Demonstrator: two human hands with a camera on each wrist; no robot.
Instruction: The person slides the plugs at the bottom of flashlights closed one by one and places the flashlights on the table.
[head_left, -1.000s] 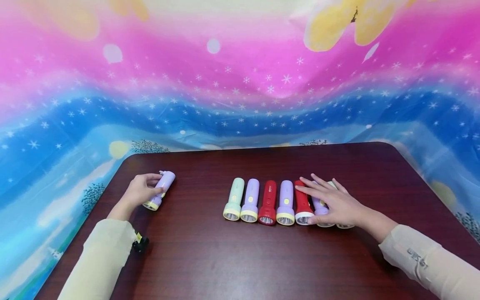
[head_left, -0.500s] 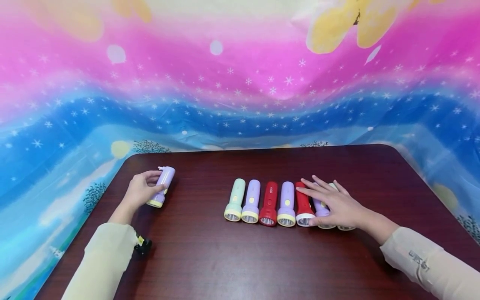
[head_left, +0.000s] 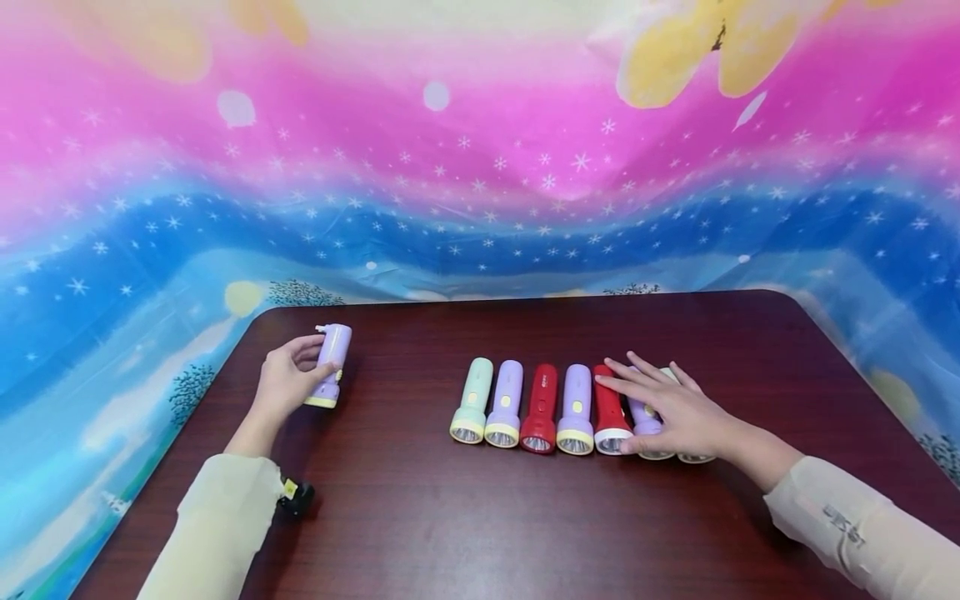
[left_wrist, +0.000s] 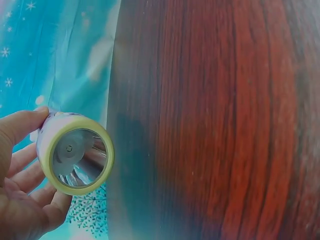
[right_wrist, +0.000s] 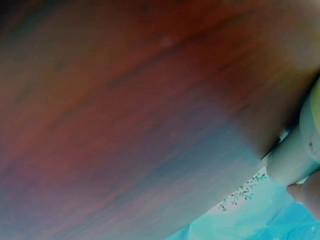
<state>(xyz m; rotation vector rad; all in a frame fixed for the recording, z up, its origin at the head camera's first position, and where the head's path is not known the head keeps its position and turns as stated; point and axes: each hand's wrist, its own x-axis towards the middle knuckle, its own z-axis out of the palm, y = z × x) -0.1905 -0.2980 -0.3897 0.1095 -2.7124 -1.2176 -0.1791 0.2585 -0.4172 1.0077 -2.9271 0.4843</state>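
My left hand grips a purple flashlight between thumb and fingers at the table's left side. A small white piece juts from its tail, and its yellow-rimmed lens faces the left wrist camera. Several flashlights lie side by side at right of centre, lenses toward me. From the left come a mint one, a purple one, a red one and another purple one. My right hand spreads its fingers over the right end, partly hiding a white-rimmed red flashlight, a purple one and a pale green one.
The dark wooden table has rounded back corners. A colourful printed cloth hangs behind it and along both sides. A small black device is attached at my left cuff.
My left hand has raised the purple flashlight slightly toward the back and turned it more upright. My right hand stays spread over the row, which keeps its order.
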